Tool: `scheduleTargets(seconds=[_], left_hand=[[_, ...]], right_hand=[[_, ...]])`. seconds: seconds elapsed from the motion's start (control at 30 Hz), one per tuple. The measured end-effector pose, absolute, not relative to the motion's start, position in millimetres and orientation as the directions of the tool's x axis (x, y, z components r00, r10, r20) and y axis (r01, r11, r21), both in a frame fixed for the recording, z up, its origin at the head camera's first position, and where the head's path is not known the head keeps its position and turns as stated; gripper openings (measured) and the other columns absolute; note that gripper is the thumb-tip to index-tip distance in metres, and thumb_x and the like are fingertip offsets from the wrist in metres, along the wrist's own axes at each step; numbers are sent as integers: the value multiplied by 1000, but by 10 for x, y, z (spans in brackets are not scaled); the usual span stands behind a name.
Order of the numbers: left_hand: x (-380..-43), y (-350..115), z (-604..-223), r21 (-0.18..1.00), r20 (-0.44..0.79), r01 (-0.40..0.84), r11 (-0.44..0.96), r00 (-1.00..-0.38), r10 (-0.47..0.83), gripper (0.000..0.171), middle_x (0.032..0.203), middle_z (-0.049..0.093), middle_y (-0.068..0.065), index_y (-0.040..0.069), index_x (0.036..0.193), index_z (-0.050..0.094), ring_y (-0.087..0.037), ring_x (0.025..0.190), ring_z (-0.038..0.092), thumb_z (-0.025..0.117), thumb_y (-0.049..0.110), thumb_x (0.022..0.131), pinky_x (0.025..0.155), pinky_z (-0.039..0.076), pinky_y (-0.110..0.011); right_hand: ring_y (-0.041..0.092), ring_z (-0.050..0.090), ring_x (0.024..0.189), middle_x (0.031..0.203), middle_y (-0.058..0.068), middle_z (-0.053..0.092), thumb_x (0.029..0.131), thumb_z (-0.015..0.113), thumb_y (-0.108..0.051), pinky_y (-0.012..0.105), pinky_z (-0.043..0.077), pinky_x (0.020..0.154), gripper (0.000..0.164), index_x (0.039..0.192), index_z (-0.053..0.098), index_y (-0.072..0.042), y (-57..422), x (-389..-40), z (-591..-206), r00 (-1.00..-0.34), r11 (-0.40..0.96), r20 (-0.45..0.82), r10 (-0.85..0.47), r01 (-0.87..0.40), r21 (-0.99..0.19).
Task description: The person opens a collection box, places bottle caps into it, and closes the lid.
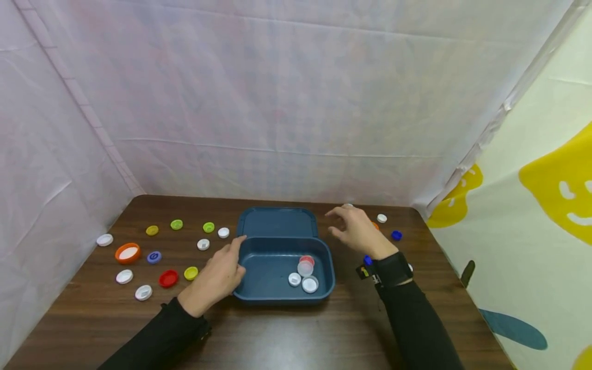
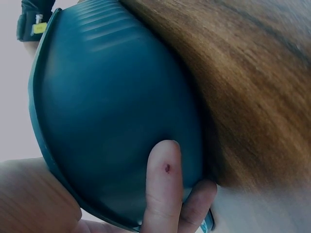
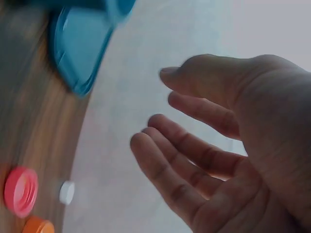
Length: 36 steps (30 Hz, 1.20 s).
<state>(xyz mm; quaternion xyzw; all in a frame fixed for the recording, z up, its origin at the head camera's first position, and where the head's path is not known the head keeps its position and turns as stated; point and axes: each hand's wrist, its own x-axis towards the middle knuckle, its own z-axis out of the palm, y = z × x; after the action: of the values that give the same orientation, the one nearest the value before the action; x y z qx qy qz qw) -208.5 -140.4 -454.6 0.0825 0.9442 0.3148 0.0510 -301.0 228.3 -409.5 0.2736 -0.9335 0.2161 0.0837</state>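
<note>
The person's left hand (image 1: pixel 216 277) holds the left wall of the blue storage box (image 1: pixel 265 270), fingers pressed to its outside and the thumb side coming over the rim. The right hand (image 1: pixel 358 231) is empty, raised beyond the box's right side, fingers loosely bent and thumb apart, leaving a moderate gap.

The box sits mid-desk; it looks like smooth, fairly stiff plastic, probably light and apt to slide if pushed, so its rim seems the best hold. Inside, toward the right, lie two white caps (image 1: pixel 310 284), a clear cap (image 1: pixel 305 268) and a red cap (image 1: pixel 307 259). Such caps are likely light, rigid and hard to break, though slick; a fingertip pinch across the ridged edge should suit them.

The left forearm reaches in from the near left, the right from the near right. Just behind the box lies its lid (image 1: pixel 277 222). On the desk (image 1: pixel 296 339), more caps (image 1: pixel 168 278) are scattered at left, with a white cap (image 1: pixel 382 218) and a blue cap (image 1: pixel 396 235) at far right.
</note>
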Motion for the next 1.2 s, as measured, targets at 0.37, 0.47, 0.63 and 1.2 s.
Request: scheduleTargets(seconds=[0.37, 0.47, 0.63, 1.2], left_hand=[[-2091, -1408, -4549, 607, -42, 127, 784, -981, 191, 76, 146, 65, -31, 1, 177, 37, -21, 74, 64, 62, -2, 105, 63, 56, -32], [-2095, -1407, -4553, 606, -41, 125, 785, -981, 188, 77, 146, 66, -31, 2, 177, 37, -21, 75, 65, 62, -2, 105, 63, 56, -32], [-2092, -1402, -4544, 607, -48, 117, 786, -982, 183, 76, 147, 65, -31, 2, 177, 37, -21, 75, 65, 63, -2, 106, 63, 57, -32], [-2097, -1413, -4577, 611, -28, 131, 781, -982, 186, 77, 141, 68, -29, 2, 177, 39, -22, 77, 65, 62, -3, 104, 65, 56, -33]], right_hand=[[45, 82, 114, 125, 28, 81, 102, 84, -4, 59, 67, 101, 32, 133, 79, 4, 2645, -3612, -4294, -873, 813, 272, -404, -479, -331], [44, 82, 109, 122, 29, 83, 102, 82, -4, 59, 67, 99, 31, 132, 80, 5, 2712, -3767, -4345, -879, 823, 262, -398, -468, -323], [37, 79, 98, 115, 23, 84, 98, 82, -11, 56, 65, 88, 35, 130, 82, 3, 3008, -4289, -4765, -869, 809, 283, -406, -485, -333], [41, 72, 105, 104, 14, 80, 90, 88, -24, 61, 61, 98, 23, 105, 85, -7, 3580, -5209, -5746, -928, 878, 178, -329, -369, -303]])
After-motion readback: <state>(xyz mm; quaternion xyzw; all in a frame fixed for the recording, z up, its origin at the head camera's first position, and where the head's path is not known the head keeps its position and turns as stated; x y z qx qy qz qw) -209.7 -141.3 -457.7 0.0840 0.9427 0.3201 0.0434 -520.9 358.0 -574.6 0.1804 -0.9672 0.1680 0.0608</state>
